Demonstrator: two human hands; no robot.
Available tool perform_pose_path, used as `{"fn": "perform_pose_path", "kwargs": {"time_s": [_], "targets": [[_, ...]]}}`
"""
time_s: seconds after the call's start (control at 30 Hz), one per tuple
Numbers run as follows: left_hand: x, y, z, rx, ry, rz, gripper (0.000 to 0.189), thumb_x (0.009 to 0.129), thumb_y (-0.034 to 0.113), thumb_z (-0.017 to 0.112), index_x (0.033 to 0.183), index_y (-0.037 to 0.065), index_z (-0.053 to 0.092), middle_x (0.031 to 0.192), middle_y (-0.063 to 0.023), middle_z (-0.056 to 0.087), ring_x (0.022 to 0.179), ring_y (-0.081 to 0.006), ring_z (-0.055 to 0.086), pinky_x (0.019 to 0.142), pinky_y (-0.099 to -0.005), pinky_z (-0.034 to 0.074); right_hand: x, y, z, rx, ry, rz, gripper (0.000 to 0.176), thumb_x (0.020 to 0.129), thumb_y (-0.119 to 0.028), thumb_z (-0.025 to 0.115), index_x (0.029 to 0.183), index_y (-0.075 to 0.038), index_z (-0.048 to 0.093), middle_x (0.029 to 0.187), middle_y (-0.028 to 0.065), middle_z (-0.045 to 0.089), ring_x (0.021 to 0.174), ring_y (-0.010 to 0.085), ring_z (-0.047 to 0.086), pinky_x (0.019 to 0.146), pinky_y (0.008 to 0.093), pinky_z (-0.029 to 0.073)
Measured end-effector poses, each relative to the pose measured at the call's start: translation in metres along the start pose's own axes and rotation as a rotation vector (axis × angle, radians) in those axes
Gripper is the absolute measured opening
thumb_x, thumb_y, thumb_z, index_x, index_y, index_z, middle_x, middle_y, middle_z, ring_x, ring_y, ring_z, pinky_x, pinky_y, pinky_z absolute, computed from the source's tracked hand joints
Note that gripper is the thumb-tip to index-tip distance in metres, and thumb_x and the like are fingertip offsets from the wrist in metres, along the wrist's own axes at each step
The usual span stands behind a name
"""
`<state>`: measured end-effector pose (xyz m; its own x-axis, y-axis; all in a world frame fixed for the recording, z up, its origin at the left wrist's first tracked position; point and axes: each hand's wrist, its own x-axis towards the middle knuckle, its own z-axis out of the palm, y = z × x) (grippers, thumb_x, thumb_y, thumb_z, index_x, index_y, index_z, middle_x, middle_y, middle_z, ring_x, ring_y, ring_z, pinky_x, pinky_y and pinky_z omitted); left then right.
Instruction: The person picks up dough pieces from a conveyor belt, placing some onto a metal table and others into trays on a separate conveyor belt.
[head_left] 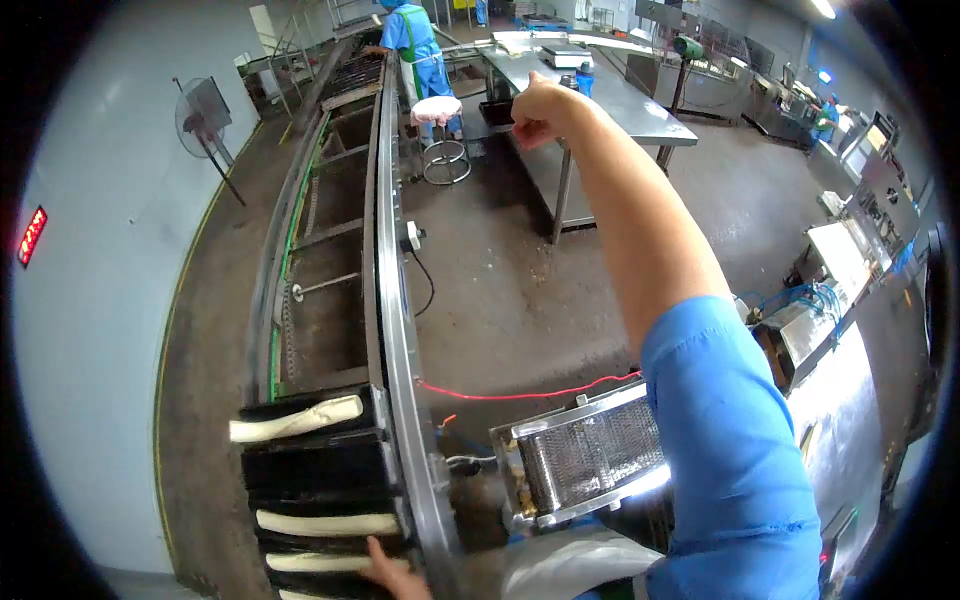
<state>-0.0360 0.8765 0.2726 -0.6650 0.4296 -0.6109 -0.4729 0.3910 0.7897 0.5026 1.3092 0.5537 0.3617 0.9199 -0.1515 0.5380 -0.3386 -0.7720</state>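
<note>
My right hand (540, 108) is raised at the end of an outstretched arm in a blue sleeve, in front of the steel table. Its fingers look mostly curled, with one pointing forward, and nothing shows in it. Low in the view, my left hand (395, 575) is partly cut off by the frame edge, one finger stretched out. That finger is at the right end of a pale dough strip (315, 562); whether it touches cannot be told. Another dough strip (325, 523) lies just beyond, and a third strip (297, 419) rests farther up, in black trays (318, 471).
A conveyor (388, 230) with a metal rail runs away from me. A person (412, 45) in blue stands at its far end, beside a round stool (445, 160). Right of it stand a steel table (640, 118) and a mesh-belt machine (590, 450). A red cable (520, 397) crosses the floor.
</note>
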Motion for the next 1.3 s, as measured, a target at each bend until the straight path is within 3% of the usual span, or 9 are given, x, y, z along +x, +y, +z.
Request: {"fn": "perform_pose_path", "kwargs": {"time_s": [0.3,0.47,0.57,0.63,0.7,0.73,0.87,0.9,1.3], "targets": [[-0.012,0.004,0.017,-0.023,-0.088,0.122,0.091,0.078,0.044,0.074,0.142,0.006,0.021,0.135,-0.0174,0.039,0.115,-0.0331,0.05,0.093,-0.0503,0.044,-0.043,-0.022,-0.004,-0.087,-0.019,0.105,0.1,0.08,0.007,0.053,0.152,-0.026,-0.007,0.08,0.0171,0.065,0.06,0.0249,0.067,0.055,0.0436,0.059],[-0.006,0.017,0.04,-0.06,-0.056,0.069,0.077,0.081,0.03,0.074,0.142,0.012,0.031,0.138,-0.0143,0.041,0.118,-0.0311,0.049,0.094,-0.0482,0.046,-0.105,-0.028,0.011,-0.391,0.067,0.08,0.08,0.074,0.004,0.062,0.146,-0.014,0.031,0.079,0.0152,0.068,0.057,0.0221,0.066,0.058,0.037,0.059],[0.026,0.001,0.038,0.018,0.102,0.07,0.076,0.08,0.027,0.075,0.141,0.011,0.033,0.137,-0.0139,0.044,0.116,-0.0318,0.051,0.093,-0.0489,0.047,-0.04,0.127,0.089,-0.583,0.07,-0.787,0.049,0.072,-0.01,0.066,0.12,-0.004,0.061,0.101,0.0144,0.068,0.087,0.0258,0.065,0.078,0.0417,0.052],[0.037,-0.006,0.037,-0.067,0.036,0.108,0.083,0.078,0.027,0.077,0.144,0.012,0.029,0.138,-0.0145,0.043,0.118,-0.0325,0.049,0.094,-0.0498,0.047,-0.155,0.136,0.132,-1.023,-0.677,-0.52,0.046,0.079,-0.016,0.064,0.123,-0.004,0.059,0.115,0.02,0.062,0.109,0.0317,0.059,0.095,0.04,0.047],[-0.009,0.026,0.064,-0.174,-0.015,-0.04,0.09,0.077,0.028,0.078,0.147,0.011,0.023,0.139,-0.0154,0.042,0.12,-0.0327,0.048,0.095,-0.0504,0.046,-0.26,0.221,0.182,-0.712,-0.73,-0.449,0.06,0.088,-0.031,0.064,0.139,-0.008,0.043,0.137,0.0221,0.045,0.129,0.0347,0.043,0.109,0.0437,0.036],[0.009,0.022,0.053,-0.211,-0.291,-0.085,0.095,0.076,0.026,0.078,0.148,0.01,0.018,0.139,-0.0166,0.041,0.121,-0.0321,0.047,0.096,-0.0492,0.045,-0.315,0.23,0.182,-0.557,-0.744,-0.439,0.067,0.088,-0.032,0.062,0.143,-0.006,0.034,0.146,0.0237,0.034,0.138,0.0393,0.029,0.112,0.0465,0.032],[0.047,-0.006,0.073,-0.132,-0.055,0.119,0.088,0.077,0.018,0.079,0.143,0.004,0.023,0.142,-0.015,0.038,0.123,-0.0286,0.045,0.102,-0.0431,0.041,-0.418,0.309,0.2,-0.902,-0.615,-0.564,0.07,0.089,-0.037,0.061,0.146,-0.011,0.031,0.156,0.0152,0.02,0.144,0.0354,0.018,0.115,0.0548,0.019],[0.037,-0.003,0.055,-0.069,-0.08,0.074,0.105,0.079,0.031,0.077,0.152,0.011,0.005,0.154,-0.0124,0.02,0.141,-0.0307,0.021,0.112,-0.0523,0.023,-0.439,0.308,0.2,-0.969,-0.606,-0.563,0.07,0.089,-0.036,0.06,0.147,-0.011,0.031,0.156,0.0134,0.019,0.145,0.0337,0.016,0.116,0.054,0.016],[0.047,0.003,0.038,-0.147,-0.203,0.064,0.093,0.079,0.026,0.076,0.145,0.001,0.016,0.144,-0.018,0.034,0.126,-0.0322,0.043,0.105,-0.0455,0.039,-0.434,0.337,0.158,-0.978,-0.362,-0.309,0.071,0.082,-0.039,0.064,0.14,-0.006,0.039,0.14,0.019,0.041,0.136,0.0352,0.032,0.114,0.0548,0.016]]}}
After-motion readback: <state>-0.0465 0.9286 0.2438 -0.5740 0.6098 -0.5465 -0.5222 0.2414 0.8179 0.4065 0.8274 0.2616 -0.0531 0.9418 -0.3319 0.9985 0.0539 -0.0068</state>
